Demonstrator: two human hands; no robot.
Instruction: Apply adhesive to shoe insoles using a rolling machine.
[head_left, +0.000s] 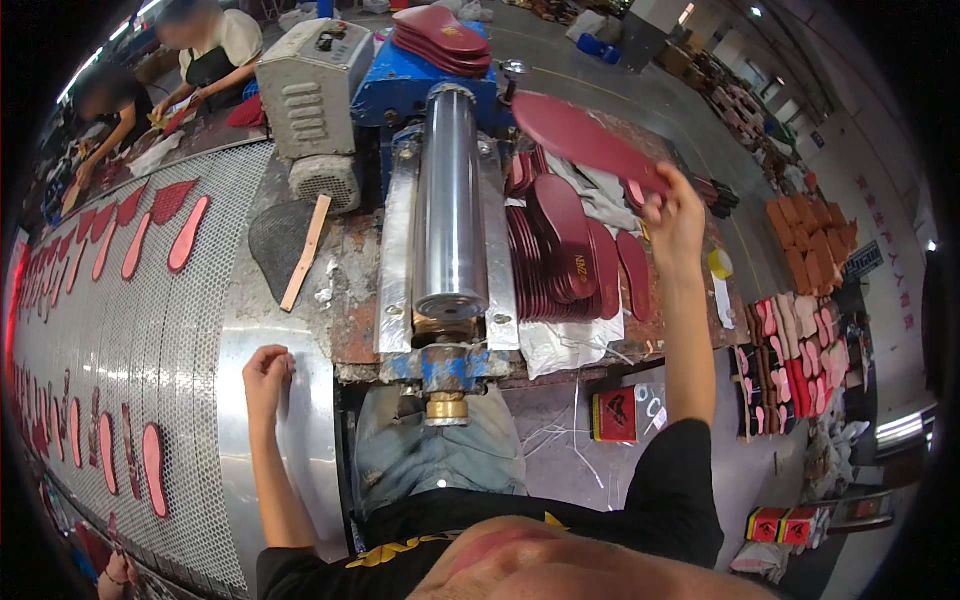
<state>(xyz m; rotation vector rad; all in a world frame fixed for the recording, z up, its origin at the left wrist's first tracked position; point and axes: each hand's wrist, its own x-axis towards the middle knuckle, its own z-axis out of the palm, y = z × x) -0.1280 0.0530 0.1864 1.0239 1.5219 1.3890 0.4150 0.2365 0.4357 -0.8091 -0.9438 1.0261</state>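
Observation:
My right hand (676,215) pinches one end of a maroon insole (585,140) and holds it raised above the right side of the workbench. Below it, several stacks of maroon insoles (562,240) lie beside the machine, some with gold print. My left hand (267,380) hovers over the smooth metal edge (280,440) of the conveyor, fingers curled together; whether anything small is between them is hidden. Between my hands stands a machine with a shiny steel roller (451,200). More maroon insoles (440,40) are piled on its blue housing (375,85).
At left, a perforated conveyor (190,400) carries pink insoles (153,470) and maroon pieces. A grey motor housing (312,90) and a wooden strip (306,253) sit near the roller. Two people (215,60) work across the conveyor. A rack of shoe parts (800,350) stands at right.

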